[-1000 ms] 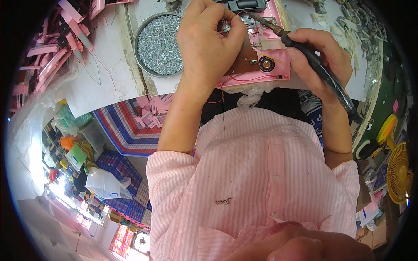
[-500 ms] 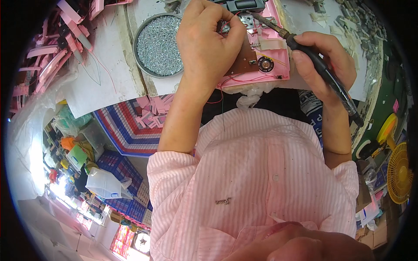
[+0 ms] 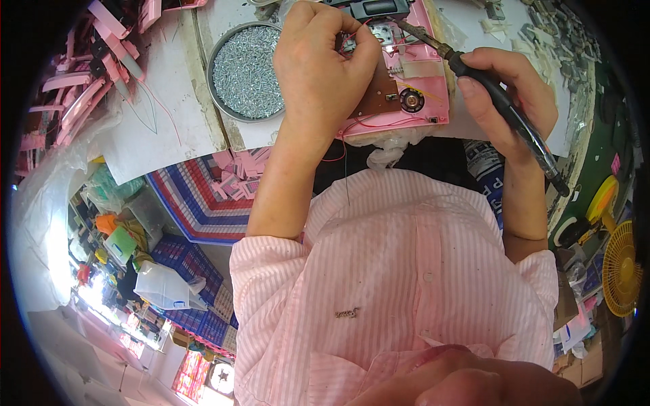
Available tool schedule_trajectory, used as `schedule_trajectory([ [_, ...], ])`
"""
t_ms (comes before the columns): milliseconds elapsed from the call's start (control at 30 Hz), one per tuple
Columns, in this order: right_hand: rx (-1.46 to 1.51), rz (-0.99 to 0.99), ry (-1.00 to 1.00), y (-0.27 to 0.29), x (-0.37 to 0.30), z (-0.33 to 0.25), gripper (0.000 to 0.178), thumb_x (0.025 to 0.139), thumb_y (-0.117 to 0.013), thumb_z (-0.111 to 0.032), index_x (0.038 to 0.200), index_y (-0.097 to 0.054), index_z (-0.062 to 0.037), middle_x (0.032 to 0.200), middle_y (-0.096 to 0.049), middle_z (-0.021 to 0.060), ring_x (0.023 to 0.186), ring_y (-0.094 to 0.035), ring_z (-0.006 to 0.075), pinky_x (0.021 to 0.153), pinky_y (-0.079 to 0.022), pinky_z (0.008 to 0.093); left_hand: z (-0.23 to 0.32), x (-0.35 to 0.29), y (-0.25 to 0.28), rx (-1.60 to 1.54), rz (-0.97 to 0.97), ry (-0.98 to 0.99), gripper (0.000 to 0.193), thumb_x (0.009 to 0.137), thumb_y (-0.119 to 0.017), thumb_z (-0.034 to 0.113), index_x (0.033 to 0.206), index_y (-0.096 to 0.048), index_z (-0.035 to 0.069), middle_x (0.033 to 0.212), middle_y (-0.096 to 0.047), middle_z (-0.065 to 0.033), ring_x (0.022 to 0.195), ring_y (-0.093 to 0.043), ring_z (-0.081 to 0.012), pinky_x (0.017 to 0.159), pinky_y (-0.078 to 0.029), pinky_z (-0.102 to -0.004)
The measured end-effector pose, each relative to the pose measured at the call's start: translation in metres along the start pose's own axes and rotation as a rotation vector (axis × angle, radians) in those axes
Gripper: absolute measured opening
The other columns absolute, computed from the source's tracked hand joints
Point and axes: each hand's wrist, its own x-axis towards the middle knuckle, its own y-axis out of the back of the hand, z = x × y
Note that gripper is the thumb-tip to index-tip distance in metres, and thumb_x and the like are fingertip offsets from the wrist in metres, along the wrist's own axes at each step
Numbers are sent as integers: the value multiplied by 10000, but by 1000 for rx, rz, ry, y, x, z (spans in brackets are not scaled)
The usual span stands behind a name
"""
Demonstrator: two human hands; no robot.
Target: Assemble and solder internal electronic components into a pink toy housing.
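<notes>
A soldering iron point(image 3: 504, 105) with a black handle is gripped in my right hand point(image 3: 518, 91). Its tip reaches the top of an open pink plastic housing point(image 3: 441, 111), beside a black part point(image 3: 379, 8) and a metal bracket. My left hand point(image 3: 325, 64) is pinched over the housing's left side, with a thin red wire point(image 3: 352, 34) at its fingertips. Inside the housing lie a brown circuit board point(image 3: 380, 98), a small round speaker point(image 3: 412, 100) and a spring. Loose red and dark wires hang off the near edge. The palm hides part of the board.
A round tray of small silver screws point(image 3: 247, 71) stands left of my left hand. Pink plastic parts point(image 3: 81, 101) are heaped at far left, and grey pieces point(image 3: 558, 54) at far right. Below the table edge sits a striped basket point(image 3: 196, 203) of pink pieces; a yellow fan point(image 3: 621, 267) is at right.
The soldering iron and my right hand have shifted very slightly to the right. My left hand keeps its pinch in nearly the same place.
</notes>
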Motion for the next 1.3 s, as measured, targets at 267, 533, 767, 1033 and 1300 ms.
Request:
schedule_trajectory([
  [267,-54,-100,20,1,12,-8,263,875,-766,-62,1103,-681,37,984,-725,96,850,-679,131,763,-520,235,0,-1,0,-19,1,-5,107,770,-732,-13,767,-626,-3,754,-545,-124,636,-561,-266,570,-444,-359],
  [533,-74,-135,41,-5,22,-12,239,880,-766,-78,1087,-689,15,932,-730,83,790,-682,114,730,-526,222,-1,-3,-3,-5,20,12,111,783,-748,-10,765,-638,0,749,-544,-114,640,-559,-266,564,-441,-363],
  [767,-102,-145,43,-7,27,-13,228,882,-762,-81,1081,-689,4,897,-727,69,759,-668,98,696,-512,215,-3,-4,-4,24,48,-63,120,773,-743,-24,759,-627,1,747,-533,-119,647,-552,-280,573,-439,-373],
  [1033,-56,-114,62,-9,25,-8,234,887,-763,-81,1089,-687,9,914,-723,59,780,-657,89,705,-508,210,-3,-5,-5,21,37,-45,123,774,-734,-33,764,-617,2,758,-520,-121,647,-549,-283,573,-440,-380],
  [1300,-58,-124,33,-8,24,-10,239,882,-765,-79,1091,-688,8,920,-728,68,788,-666,96,711,-509,214,-3,-4,-7,12,67,-82,121,774,-730,-39,766,-615,-1,751,-519,-121,637,-547,-275,559,-438,-377],
])
